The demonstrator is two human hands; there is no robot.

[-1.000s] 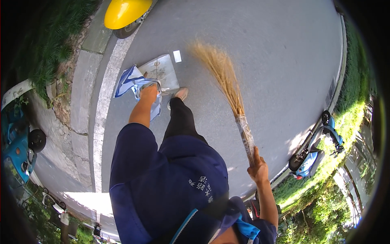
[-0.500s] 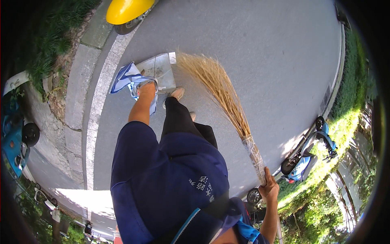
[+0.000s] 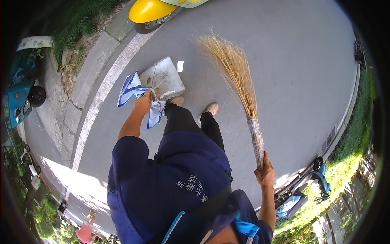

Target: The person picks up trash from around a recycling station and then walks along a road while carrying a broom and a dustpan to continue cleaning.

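My left hand is closed round the handle of a grey metal dustpan, whose pan lies on the road by my left shoe. A few dry scraps, perhaps leaves, are in the pan. A blue-and-white cloth hangs about the handle at that hand; whether it is tied on or gripped too, I cannot tell. In my right hand is the clear-wrapped handle of a straw broom. Its bristles point ahead, apart from the pan. A small white piece of paper lies just beyond the dustpan's right edge.
A yellow scooter stands ahead by the stone kerb and planted strip. Blue scooters are parked at the left and lower right. Grass borders the road on the right. Behind, a person in red is on the road.
The broom's bristles have moved right, away from the dustpan. The white paper now shows apart from the pan's edge. My right shoe has come out to the right, and the view has turned somewhat.
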